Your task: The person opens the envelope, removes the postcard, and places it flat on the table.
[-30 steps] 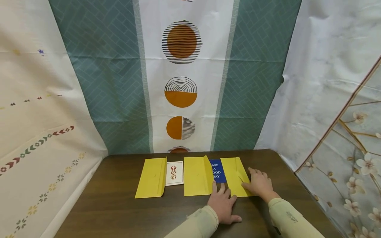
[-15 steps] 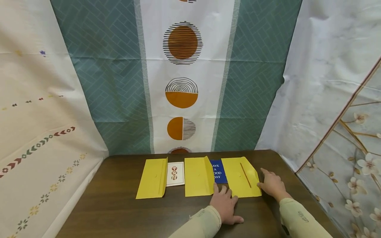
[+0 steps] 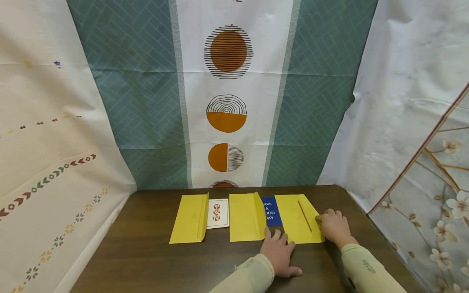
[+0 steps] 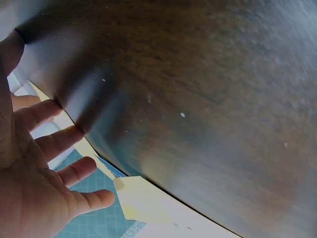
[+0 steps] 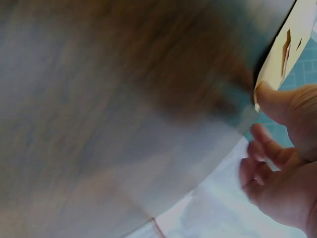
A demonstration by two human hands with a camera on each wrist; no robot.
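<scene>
My right hand (image 3: 335, 228) pinches the right edge of the right-hand yellow envelope (image 3: 293, 219), at its unfolded flap. In the right wrist view the thumb (image 5: 275, 101) lies on the envelope's corner, with the other fingers curled below it. A narrow reddish-brown strip (image 3: 305, 216) shows at the flap's fold. My left hand (image 3: 277, 253) rests on the table with spread fingers, close to the front corner of the middle yellow envelope (image 3: 243, 217). Between these envelopes lies a blue card (image 3: 272, 211) with white lettering, partly covered.
A third yellow envelope (image 3: 187, 219) lies to the left, beside a white card (image 3: 218, 213) with red characters. All rest on a dark wooden table (image 3: 154, 260). Patterned cloth (image 3: 146, 101) hangs behind the table, with pale cloth on both sides.
The right envelope's flap has swung open to the right, uncovering the reddish-brown strip. My right hand moved right, then closed on the flap's edge. My left hand stays almost still.
</scene>
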